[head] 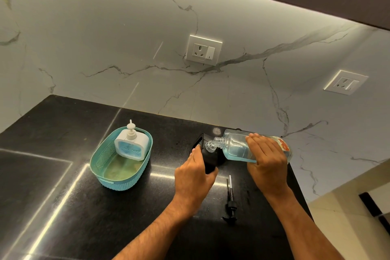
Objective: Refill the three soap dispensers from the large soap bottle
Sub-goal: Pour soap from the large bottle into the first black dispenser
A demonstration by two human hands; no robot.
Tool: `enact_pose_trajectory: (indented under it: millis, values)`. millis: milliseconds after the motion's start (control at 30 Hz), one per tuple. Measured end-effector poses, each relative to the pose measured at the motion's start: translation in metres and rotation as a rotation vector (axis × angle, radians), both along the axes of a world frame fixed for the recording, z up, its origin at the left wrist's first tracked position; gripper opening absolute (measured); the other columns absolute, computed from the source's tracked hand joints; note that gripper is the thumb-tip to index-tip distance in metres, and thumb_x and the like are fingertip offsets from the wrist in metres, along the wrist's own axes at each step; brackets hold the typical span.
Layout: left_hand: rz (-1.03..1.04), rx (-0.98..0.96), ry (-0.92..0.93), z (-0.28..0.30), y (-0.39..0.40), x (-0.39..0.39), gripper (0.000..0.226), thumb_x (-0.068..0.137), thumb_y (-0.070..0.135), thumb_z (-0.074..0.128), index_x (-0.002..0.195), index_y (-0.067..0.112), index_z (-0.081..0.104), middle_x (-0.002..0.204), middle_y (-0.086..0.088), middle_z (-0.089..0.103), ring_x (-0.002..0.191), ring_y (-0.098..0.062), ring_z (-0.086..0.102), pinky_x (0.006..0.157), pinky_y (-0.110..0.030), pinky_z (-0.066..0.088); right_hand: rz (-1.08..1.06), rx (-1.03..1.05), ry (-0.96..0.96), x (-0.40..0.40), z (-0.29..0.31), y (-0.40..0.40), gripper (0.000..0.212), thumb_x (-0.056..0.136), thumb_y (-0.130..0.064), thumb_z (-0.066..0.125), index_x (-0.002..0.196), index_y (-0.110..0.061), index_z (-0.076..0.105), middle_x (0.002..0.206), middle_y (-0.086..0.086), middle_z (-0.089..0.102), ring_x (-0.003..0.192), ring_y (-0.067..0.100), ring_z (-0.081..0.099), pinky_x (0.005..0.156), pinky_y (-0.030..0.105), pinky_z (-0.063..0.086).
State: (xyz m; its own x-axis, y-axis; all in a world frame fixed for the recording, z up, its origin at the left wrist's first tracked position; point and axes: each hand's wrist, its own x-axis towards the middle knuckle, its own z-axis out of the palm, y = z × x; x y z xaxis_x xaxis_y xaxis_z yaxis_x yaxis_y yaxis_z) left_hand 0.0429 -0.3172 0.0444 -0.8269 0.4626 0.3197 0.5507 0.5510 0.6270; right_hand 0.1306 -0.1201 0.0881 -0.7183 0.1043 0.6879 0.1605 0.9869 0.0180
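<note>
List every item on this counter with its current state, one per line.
Large soap bottle: uncapped, tipped on its side, mouth over the black dispenser.
Black dispenser: pump off, opening uncovered.
Black pump: removed, lying on the counter.
White dispenser: pump on, standing in the basket.
Teal basket: upright.
Left hand: grips the black dispenser.
Right hand: holds the bottle.

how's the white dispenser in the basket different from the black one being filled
The white dispenser stands untouched in the teal basket with its pump on. The black dispenser is on the counter, gripped by the left hand, its pump lying beside it. Both are squarish.
</note>
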Motion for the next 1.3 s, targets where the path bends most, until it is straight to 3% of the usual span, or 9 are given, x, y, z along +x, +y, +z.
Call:
enact_pose_trajectory:
  millis: [533,833,933,1100,1300]
  values:
    - [-0.003,0.019,-0.028,0.003,0.001,0.000,0.073,0.091,0.049,0.071,0.148,0.010,0.048,0.123,-0.003,0.073,0.106,-0.015,0.073,0.084,-0.027,0.061,0.011,-0.065,-0.015,-0.002,-0.005,-0.001,0.068,0.060,-0.007,0.097,0.122,0.003,0.070,0.121,0.021,0.072,0.114,0.037,0.069,0.092,0.054,0.059]
    - [-0.029,0.137,-0.050,0.005,0.005,0.000,0.069,0.082,0.038,0.084,0.139,0.009,0.058,0.108,-0.002,0.077,0.091,-0.017,0.076,0.076,-0.027,0.063,-0.004,-0.207,-0.008,-0.001,-0.017,0.002,0.067,0.063,-0.007,0.096,0.123,0.001,0.069,0.118,0.017,0.073,0.111,0.033,0.070,0.088,0.050,0.061]
    - [-0.050,0.186,-0.055,0.007,0.006,-0.003,0.066,0.082,0.034,0.085,0.138,0.010,0.058,0.109,-0.002,0.077,0.092,-0.017,0.075,0.079,-0.026,0.062,-0.002,-0.309,0.011,0.001,-0.021,0.004,0.065,0.065,-0.009,0.096,0.124,0.001,0.068,0.116,0.016,0.073,0.108,0.030,0.071,0.086,0.044,0.063]
    - [-0.083,0.236,-0.090,0.005,0.009,-0.008,0.062,0.081,0.029,0.085,0.136,0.014,0.062,0.110,0.000,0.077,0.094,-0.017,0.074,0.084,-0.028,0.060,0.045,-0.567,0.138,0.001,-0.020,0.010,0.049,0.071,-0.018,0.094,0.115,-0.012,0.071,0.104,-0.005,0.073,0.093,0.006,0.069,0.077,0.023,0.060]
    - [-0.103,0.302,-0.193,-0.006,0.009,-0.014,0.051,0.074,0.018,0.086,0.122,0.021,0.070,0.097,0.013,0.075,0.089,-0.003,0.070,0.076,-0.010,0.053,0.028,-0.857,0.185,0.009,-0.025,0.040,0.058,0.057,-0.018,0.100,0.107,-0.025,0.070,0.102,-0.014,0.072,0.098,0.005,0.069,0.076,0.009,0.053]
